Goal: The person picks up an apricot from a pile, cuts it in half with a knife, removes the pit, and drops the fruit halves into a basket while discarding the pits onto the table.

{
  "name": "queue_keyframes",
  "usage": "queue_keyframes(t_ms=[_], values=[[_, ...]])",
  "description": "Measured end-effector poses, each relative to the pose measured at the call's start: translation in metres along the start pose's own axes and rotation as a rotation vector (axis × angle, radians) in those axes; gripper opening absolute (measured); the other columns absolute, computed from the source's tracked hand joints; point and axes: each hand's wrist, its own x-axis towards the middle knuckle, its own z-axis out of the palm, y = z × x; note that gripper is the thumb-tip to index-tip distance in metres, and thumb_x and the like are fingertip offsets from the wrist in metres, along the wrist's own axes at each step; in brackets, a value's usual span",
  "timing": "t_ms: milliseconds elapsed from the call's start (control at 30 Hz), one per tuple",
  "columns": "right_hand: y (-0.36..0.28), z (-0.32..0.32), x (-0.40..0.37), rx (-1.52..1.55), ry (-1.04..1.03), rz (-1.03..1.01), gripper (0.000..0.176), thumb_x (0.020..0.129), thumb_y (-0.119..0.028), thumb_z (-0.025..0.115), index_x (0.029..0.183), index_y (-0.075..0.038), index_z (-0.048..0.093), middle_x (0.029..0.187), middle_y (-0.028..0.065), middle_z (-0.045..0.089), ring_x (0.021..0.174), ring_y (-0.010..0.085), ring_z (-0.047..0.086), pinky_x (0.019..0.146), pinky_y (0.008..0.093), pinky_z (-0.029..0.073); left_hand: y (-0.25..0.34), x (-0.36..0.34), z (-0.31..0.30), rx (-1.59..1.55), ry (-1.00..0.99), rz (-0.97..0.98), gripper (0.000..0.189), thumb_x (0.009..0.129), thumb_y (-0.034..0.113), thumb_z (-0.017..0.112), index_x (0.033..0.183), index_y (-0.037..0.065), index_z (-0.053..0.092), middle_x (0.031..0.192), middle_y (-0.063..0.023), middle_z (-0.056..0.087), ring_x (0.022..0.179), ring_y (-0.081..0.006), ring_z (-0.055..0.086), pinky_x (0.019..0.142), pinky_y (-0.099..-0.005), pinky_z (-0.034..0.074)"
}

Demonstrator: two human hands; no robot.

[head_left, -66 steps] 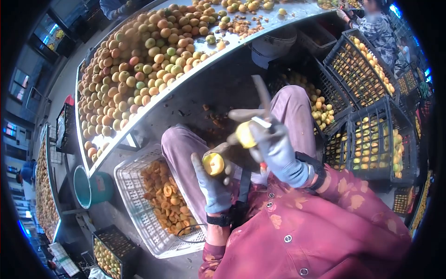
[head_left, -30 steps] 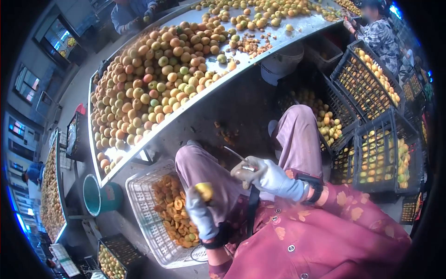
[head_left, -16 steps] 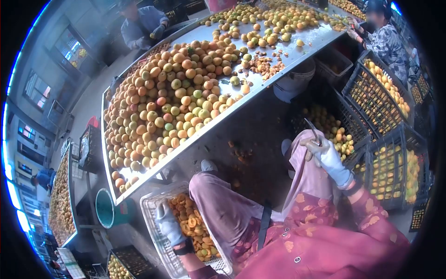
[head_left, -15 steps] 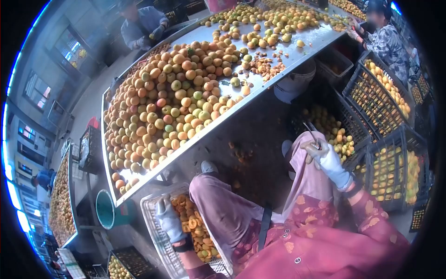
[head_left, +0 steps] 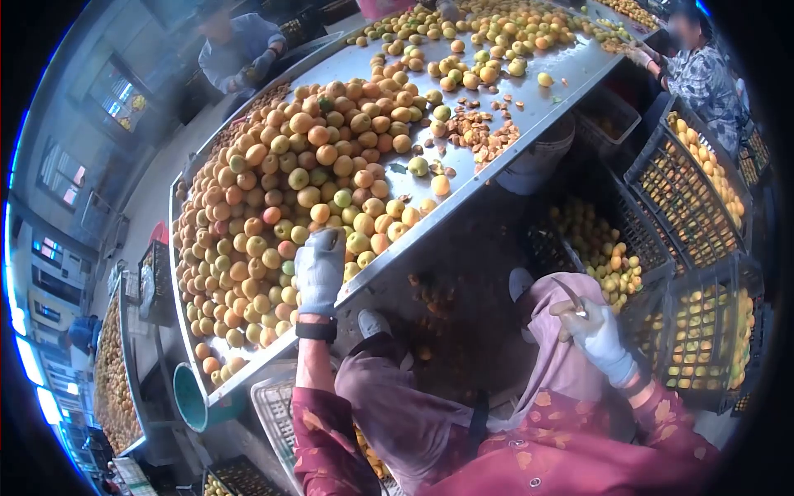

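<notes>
gripped in the grey-gloved right hand (head_left: 597,332): slim metal knife (head_left: 567,291); grey-gloved left hand (head_left: 320,273), can't tell; orange pieces (head_left: 371,454) cut, many round orange fruits (head_left: 270,258) uncut.

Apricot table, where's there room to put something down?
On the table, bare metal shows between the lone apricot and the near edge, and between the big heap and loose apricots. It's crowded around the left hand.
</notes>
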Motion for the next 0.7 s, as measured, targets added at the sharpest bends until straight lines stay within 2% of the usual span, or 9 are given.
queue_keyframes(t_ms=[67, 200, 233, 267, 333, 400, 433, 600, 700], values=[[0.001, -0.001, 0.000, 0.133, 0.015, 0.086, 0.012, 0.090, -0.010, 0.056, 0.092, -0.003, 0.066, 0.064, 0.0036, 0.066, 0.056, 0.0137, 0.067, 0.055, 0.0256, 0.052, -0.006, 0.018, 0.013, 0.027, -0.040, -0.026, 0.013, 0.086, 0.018, 0.061, 0.084, 0.008, 0.068, 0.083, -0.0156, 0.066, 0.076, -0.0338, 0.065, 0.066, -0.0407, 0.051], [0.007, -0.004, 0.004, 0.005, -0.034, -0.055, 0.009, 0.088, -0.004, 0.055, 0.088, 0.000, 0.063, 0.078, 0.0064, 0.070, 0.056, 0.0144, 0.067, 0.053, 0.0265, 0.053, -0.018, 0.037, 0.040, 0.050, -0.111, 0.015, 0.016, 0.085, 0.022, 0.061, 0.085, 0.009, 0.069, 0.080, -0.0152, 0.066, 0.077, -0.0334, 0.065, 0.068, -0.0424, 0.051], [0.007, -0.006, 0.005, -0.027, -0.048, -0.088, 0.007, 0.087, -0.002, 0.054, 0.084, 0.001, 0.060, 0.086, 0.0072, 0.071, 0.056, 0.0142, 0.067, 0.052, 0.0260, 0.054, -0.018, 0.040, 0.046, 0.111, -0.201, 0.001, 0.017, 0.084, 0.025, 0.061, 0.086, 0.010, 0.070, 0.081, -0.0144, 0.067, 0.077, -0.0330, 0.065, 0.069, -0.0429, 0.051], [0.007, -0.007, 0.005, -0.025, -0.046, -0.086, 0.007, 0.087, -0.002, 0.054, 0.084, 0.001, 0.060, 0.086, 0.0072, 0.071, 0.056, 0.0142, 0.067, 0.052, 0.0260, 0.054, -0.019, 0.043, 0.053, 0.173, -0.290, -0.012, 0.019, 0.083, 0.027, 0.061, 0.086, 0.010, 0.070, 0.081, -0.0137, 0.068, 0.078, -0.0325, 0.066, 0.070, -0.0434, 0.051], [0.009, -0.009, 0.006, -0.011, -0.082, -0.023, 0.006, 0.087, -0.001, 0.055, 0.083, 0.001, 0.059, 0.088, 0.0061, 0.070, 0.057, 0.0138, 0.067, 0.053, 0.0253, 0.055, -0.006, 0.053, 0.057, 0.206, -0.209, 0.049, 0.023, 0.079, 0.031, 0.064, 0.087, 0.010, 0.070, 0.082, -0.0120, 0.069, 0.078, -0.0319, 0.067, 0.071, -0.0433, 0.052], [0.003, -0.007, 0.006, 0.024, -0.047, -0.016, 0.005, 0.086, -0.001, 0.055, 0.084, 0.000, 0.059, 0.087, 0.0058, 0.070, 0.057, 0.0135, 0.067, 0.053, 0.0252, 0.054, 0.008, 0.065, 0.055, 0.319, -0.509, -0.204, 0.035, 0.076, 0.034, 0.069, 0.099, 0.008, 0.071, 0.089, -0.0147, 0.070, 0.088, -0.0334, 0.066, 0.076, -0.0415, 0.053], [0.001, -0.006, 0.006, 0.059, -0.016, -0.012, 0.004, 0.086, -0.001, 0.055, 0.085, 0.000, 0.059, 0.086, 0.0055, 0.069, 0.057, 0.0131, 0.067, 0.052, 0.0251, 0.054, 0.005, 0.064, 0.062, 0.313, -0.503, -0.145, 0.028, 0.075, 0.034, 0.069, 0.089, 0.010, 0.070, 0.091, -0.0135, 0.069, 0.088, -0.0318, 0.066, 0.078, -0.0420, 0.051], [0.008, -0.006, 0.005, -0.005, -0.014, -0.118, 0.002, 0.086, -0.002, 0.057, 0.086, -0.002, 0.059, 0.085, 0.0049, 0.067, 0.057, 0.0133, 0.067, 0.052, 0.0252, 0.053, 0.001, 0.059, 0.065, 0.205, -0.479, -0.060, 0.030, 0.072, 0.027, 0.072, 0.095, 0.009, 0.066, 0.093, -0.0141, 0.069, 0.092, -0.0337, 0.065, 0.079, -0.0421, 0.051], [0.006, -0.007, 0.003, -0.032, -0.008, -0.133, 0.003, 0.086, -0.002, 0.058, 0.086, -0.003, 0.061, 0.082, 0.0037, 0.067, 0.057, 0.0135, 0.067, 0.051, 0.0253, 0.053, 0.010, 0.056, 0.059, 0.142, -0.463, -0.176, 0.030, 0.069, 0.018, 0.074, 0.095, 0.008, 0.065, 0.094, -0.0158, 0.069, 0.093, -0.0349, 0.065, 0.081, -0.0431, 0.051]])
